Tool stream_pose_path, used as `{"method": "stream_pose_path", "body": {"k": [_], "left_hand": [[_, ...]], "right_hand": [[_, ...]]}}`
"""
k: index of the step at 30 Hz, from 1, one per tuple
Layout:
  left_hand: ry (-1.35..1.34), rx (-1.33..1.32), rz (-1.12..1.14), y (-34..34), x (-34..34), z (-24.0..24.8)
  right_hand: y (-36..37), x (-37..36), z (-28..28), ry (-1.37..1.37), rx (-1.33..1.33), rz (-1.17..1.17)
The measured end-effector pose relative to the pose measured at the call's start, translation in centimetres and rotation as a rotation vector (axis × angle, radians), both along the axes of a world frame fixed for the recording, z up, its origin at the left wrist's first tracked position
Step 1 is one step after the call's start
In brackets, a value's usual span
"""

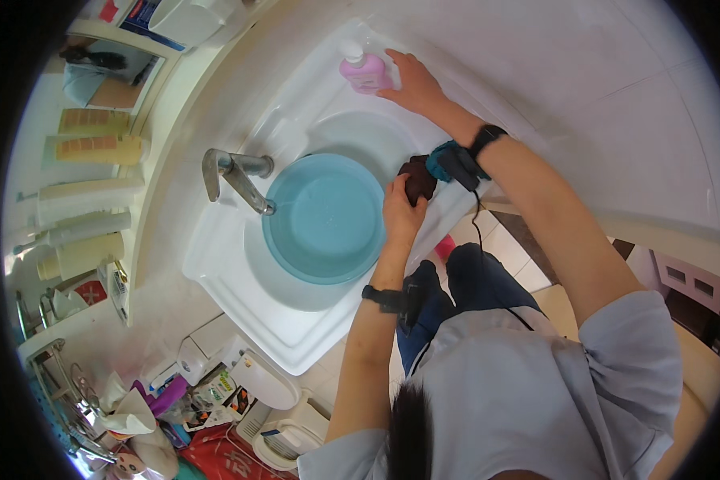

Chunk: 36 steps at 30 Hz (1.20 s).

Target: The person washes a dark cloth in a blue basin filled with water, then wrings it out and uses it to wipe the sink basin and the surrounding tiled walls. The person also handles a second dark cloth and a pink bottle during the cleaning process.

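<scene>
My left hand (pixel 404 210) is closed on a bunched dark brown cloth (pixel 418 180) at the right side of the white sink (pixel 296 340). Against the brown bundle lies a teal cloth (pixel 438 162), partly hidden by the device on my right wrist. At the far corner of the sink stands a pink pump bottle (pixel 366 74) with a white top. My right hand (pixel 416 84) reaches beside it, thumb and fingers spread apart around its near side. A light blue basin (pixel 324 220) with water in it sits in the sink bowl.
A chrome faucet (pixel 236 174) arches over the basin's left rim. Mirrored shelves (pixel 156 120) with bottles and cups line the left wall. Below left are a white toilet (pixel 264 382), a red bag (pixel 224 456) and assorted packages. A dark cord (pixel 476 220) hangs from my right wrist device.
</scene>
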<state>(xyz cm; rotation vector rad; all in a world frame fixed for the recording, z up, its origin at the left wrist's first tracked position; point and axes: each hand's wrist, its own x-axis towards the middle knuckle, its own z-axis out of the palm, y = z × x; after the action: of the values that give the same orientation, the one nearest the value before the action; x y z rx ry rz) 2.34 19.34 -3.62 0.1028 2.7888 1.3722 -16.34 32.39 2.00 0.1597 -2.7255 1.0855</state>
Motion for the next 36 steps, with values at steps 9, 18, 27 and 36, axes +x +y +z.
{"method": "stream_pose_path", "body": {"k": [9,18,27,36], "left_hand": [[0.053,-0.063,-0.166,1.8,1.0,2.6],[0.337,-0.069,-0.107,7.8,-9.1,0.2],[0.089,-0.144,-0.333,6.5,1.4,3.6],[0.164,-0.166,-0.484,-2.5,9.1,6.0]], "right_hand": [[9.3,16.5,-2.2,0.004,0.414,0.346],[11.4,16.5,-0.2,0.056,0.114,-0.322],[11.2,16.1,-0.7,0.034,0.071,-0.264],[6.7,18.2,-3.1,0.060,0.404,-0.218]]}}
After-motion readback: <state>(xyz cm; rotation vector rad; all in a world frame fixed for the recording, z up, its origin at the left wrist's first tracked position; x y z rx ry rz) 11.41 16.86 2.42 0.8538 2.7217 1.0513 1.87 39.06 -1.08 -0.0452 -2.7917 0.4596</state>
